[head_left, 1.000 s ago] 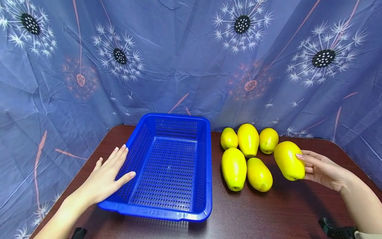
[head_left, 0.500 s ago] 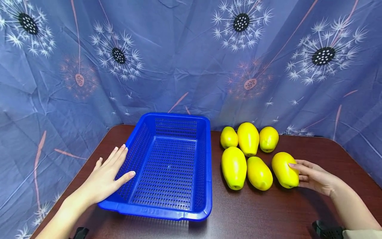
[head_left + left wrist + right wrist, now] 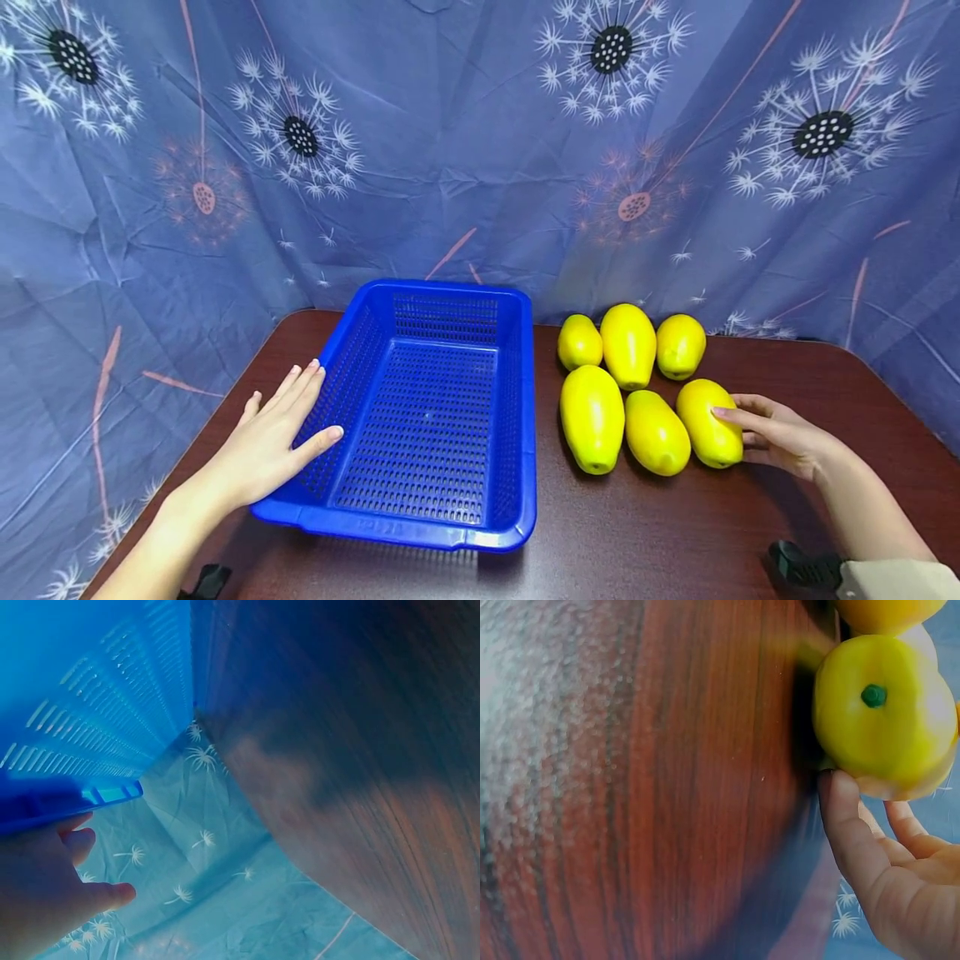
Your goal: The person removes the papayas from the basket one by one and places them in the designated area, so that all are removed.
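My right hand [image 3: 780,437] holds a yellow papaya [image 3: 707,417] by its right side, with the fingertips against its skin. That papaya rests on the table at the right end of the front row, close beside another papaya [image 3: 657,433]. In the right wrist view, its green stem end [image 3: 874,695] faces the camera, and fingers touch its lower side. My left hand [image 3: 270,450] rests with spread, straight fingers on the left rim of a blue perforated plastic basket [image 3: 416,531]. The left wrist view shows that hand [image 3: 45,885] beside the basket's rim.
More yellow papayas lie to the left and behind: a large one [image 3: 592,421] in front, and three at the back, including a tall one [image 3: 628,346]. The dark wooden table [image 3: 622,533] ends at a blue dandelion-print cloth [image 3: 465,150].
The papaya in my right hand has come down from the air and moved left, to the table beside the other papayas. My left hand has stayed on the basket.
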A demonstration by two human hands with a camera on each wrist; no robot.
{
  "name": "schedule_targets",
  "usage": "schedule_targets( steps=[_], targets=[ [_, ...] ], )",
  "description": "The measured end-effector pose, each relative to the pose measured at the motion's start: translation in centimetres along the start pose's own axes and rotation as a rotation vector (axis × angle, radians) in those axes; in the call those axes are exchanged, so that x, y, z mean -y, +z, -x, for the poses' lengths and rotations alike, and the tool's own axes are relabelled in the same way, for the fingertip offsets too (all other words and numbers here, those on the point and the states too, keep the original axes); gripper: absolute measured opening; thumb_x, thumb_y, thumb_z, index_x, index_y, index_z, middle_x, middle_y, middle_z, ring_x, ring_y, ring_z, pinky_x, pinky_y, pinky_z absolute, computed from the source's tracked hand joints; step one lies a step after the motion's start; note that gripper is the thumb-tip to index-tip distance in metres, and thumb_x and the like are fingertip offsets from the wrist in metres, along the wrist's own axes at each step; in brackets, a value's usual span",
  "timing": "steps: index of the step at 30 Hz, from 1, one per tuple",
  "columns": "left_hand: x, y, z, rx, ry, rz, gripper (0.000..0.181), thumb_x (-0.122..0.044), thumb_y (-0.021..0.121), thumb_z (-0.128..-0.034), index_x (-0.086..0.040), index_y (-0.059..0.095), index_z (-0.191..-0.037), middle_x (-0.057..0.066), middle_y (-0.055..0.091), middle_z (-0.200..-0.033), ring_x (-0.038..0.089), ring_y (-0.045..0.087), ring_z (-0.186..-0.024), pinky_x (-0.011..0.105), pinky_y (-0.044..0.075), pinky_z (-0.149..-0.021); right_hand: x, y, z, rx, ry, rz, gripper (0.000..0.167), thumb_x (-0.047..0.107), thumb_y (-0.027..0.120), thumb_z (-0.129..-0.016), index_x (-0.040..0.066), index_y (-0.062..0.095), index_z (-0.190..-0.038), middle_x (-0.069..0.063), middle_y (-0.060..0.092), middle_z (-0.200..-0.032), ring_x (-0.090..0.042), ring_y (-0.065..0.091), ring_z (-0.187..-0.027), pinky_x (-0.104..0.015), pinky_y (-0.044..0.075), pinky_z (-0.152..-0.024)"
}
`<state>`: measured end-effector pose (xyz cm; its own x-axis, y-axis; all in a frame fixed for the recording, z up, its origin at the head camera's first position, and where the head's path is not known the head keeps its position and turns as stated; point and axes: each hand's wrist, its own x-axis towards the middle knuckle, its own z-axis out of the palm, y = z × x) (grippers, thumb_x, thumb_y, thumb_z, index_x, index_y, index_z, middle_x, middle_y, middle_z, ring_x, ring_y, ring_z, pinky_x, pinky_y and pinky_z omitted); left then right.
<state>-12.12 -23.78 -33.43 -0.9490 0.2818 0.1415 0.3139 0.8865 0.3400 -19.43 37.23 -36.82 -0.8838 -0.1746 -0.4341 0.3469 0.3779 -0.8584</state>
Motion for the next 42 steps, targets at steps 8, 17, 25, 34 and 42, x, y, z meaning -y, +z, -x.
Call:
schedule_targets(
  steps=[8, 17, 25, 34, 42],
  targets=[
    [-0.13, -0.08, 0.45, 0.012, 0.001, 0.007, 0.076, -0.047, 0.047, -0.0943, 0.0, 0.02, -0.147, 0.013, 0.012, -0.155, 0.029, 0.005, -0.142, 0.069, 0.004, -0.1, -0.29, -0.17, 0.24, 0.001, 0.047, -0.014, 0.082, 0.033, 0.051, -0.095, -0.012, 0.0, -0.142, 0.004, 0.054, -0.102, -0.014, 0.062, -0.089, -0.041, 0.051, -0.082],
    [0.15, -0.26, 0.64, 0.012, 0.024, 0.038, 0.074, -0.042, 0.045, -0.0963, -0.003, 0.012, -0.149, 0.01, 0.005, -0.156, 0.028, 0.001, -0.142, 0.071, 0.006, -0.098, -0.51, -0.53, 0.37, 0.032, 0.02, -0.028, 0.08, 0.03, 0.049, -0.097, -0.012, -0.002, -0.143, 0.006, 0.055, -0.101, -0.015, 0.062, -0.09, -0.041, 0.051, -0.083],
    [0.12, -0.51, 0.63, 0.019, 0.03, 0.023, 0.073, -0.04, 0.046, -0.0966, -0.004, 0.01, -0.15, 0.008, 0.003, -0.156, 0.026, -0.001, -0.142, 0.07, 0.004, -0.099, -0.5, -0.58, 0.5, 0.033, 0.016, -0.014, 0.077, 0.029, 0.049, -0.097, -0.012, 0.001, -0.142, 0.005, 0.056, -0.101, -0.015, 0.062, -0.091, -0.041, 0.051, -0.082],
    [0.36, -0.33, 0.83, -0.007, 0.055, -0.006, 0.071, -0.037, 0.045, -0.0973, -0.006, 0.01, -0.15, 0.007, 0.004, -0.156, 0.023, -0.002, -0.143, 0.068, 0.001, -0.101, -0.24, -0.61, 0.71, 0.04, -0.023, -0.041, 0.063, 0.026, 0.05, -0.096, -0.008, 0.018, -0.14, 0.004, 0.056, -0.103, -0.017, 0.062, -0.091, -0.04, 0.051, -0.081],
    [0.52, -0.18, 0.96, -0.085, 0.108, -0.039, 0.067, -0.033, 0.046, -0.0974, -0.011, 0.012, -0.151, 0.005, 0.007, -0.157, 0.021, -0.002, -0.143, 0.067, 0.001, -0.102, -0.08, -0.87, 0.92, 0.027, -0.016, -0.057, 0.059, 0.026, 0.051, -0.096, -0.005, 0.024, -0.138, 0.005, 0.057, -0.101, -0.017, 0.061, -0.09, -0.041, 0.051, -0.081]
  ],
)
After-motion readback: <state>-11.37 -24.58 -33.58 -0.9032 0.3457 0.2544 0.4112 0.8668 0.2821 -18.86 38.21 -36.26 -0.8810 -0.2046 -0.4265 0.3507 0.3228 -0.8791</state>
